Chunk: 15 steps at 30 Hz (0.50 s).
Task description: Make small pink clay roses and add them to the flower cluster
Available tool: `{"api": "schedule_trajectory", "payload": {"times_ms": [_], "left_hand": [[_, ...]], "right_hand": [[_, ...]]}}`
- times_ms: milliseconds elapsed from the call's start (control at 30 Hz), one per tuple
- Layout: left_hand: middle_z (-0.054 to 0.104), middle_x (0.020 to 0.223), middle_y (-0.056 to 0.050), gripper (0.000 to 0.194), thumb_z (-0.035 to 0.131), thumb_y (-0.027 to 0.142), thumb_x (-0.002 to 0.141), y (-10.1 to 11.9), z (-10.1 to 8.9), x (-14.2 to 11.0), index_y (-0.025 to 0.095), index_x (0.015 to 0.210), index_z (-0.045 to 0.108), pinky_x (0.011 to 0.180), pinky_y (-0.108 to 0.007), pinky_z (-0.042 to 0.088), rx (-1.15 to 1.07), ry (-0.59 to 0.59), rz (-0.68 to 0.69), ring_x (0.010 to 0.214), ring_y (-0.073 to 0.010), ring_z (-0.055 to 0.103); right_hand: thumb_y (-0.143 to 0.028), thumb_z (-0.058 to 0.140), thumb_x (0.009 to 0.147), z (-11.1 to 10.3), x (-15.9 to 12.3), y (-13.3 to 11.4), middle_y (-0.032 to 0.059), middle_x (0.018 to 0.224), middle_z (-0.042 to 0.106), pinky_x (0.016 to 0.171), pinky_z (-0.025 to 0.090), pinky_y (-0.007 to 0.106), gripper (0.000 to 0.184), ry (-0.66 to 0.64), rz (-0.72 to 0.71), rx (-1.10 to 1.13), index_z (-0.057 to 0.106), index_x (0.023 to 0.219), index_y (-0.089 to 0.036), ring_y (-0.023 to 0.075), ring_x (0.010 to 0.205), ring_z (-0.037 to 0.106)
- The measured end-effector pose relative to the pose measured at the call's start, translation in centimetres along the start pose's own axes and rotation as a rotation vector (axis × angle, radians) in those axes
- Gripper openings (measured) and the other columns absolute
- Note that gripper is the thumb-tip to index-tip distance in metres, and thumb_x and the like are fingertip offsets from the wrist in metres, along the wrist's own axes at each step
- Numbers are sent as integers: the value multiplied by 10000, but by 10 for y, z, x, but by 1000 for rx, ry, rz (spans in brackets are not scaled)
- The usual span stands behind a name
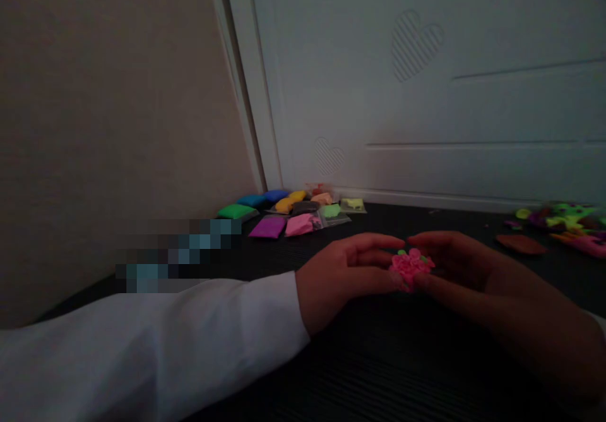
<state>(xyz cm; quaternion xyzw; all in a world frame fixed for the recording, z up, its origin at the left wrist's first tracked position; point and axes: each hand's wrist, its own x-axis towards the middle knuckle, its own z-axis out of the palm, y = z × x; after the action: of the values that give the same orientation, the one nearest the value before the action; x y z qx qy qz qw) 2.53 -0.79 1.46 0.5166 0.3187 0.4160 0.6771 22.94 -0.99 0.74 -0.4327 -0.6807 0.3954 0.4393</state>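
Note:
A pink clay flower cluster (408,270) with small green leaf bits is held between my two hands, just over the dark table. My left hand (337,278) comes in from the left in a white sleeve, its thumb and fingertips curved against the flower's left side. From the right, my right hand (487,295) closes on the other side, thumb at the front edge and fingers arched behind. The undersides of the flower and some fingers are hidden.
Several packets of coloured clay lie at the back, among them a purple packet (267,227) and a green packet (237,212). At the right are a flat brown piece (521,244) and a multicoloured pile (570,220). A white panel (331,81) rises behind the table.

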Motion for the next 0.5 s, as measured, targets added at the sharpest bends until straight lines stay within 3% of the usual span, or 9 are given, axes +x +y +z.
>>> {"api": "schedule_trajectory", "payload": {"times_ms": [233,500], "left_hand": [[779,1016,-35,512,891,154,684,2,0,-1,185,1161,708,925,-349,494,14,5,45,919,-190,719],[800,924,8,527,861,-5,694,2,-2,0,178,1156,687,843,-270,532,118,35,66,877,-136,741]], "right_hand": [[-488,846,708,1,1,0,88,1080,806,869,658,418,463,10,-6,39,686,1070,-249,272,971,785],[-405,829,695,4,3,-2,41,942,799,820,640,356,432,-28,32,92,671,1061,-237,216,900,768]]}}
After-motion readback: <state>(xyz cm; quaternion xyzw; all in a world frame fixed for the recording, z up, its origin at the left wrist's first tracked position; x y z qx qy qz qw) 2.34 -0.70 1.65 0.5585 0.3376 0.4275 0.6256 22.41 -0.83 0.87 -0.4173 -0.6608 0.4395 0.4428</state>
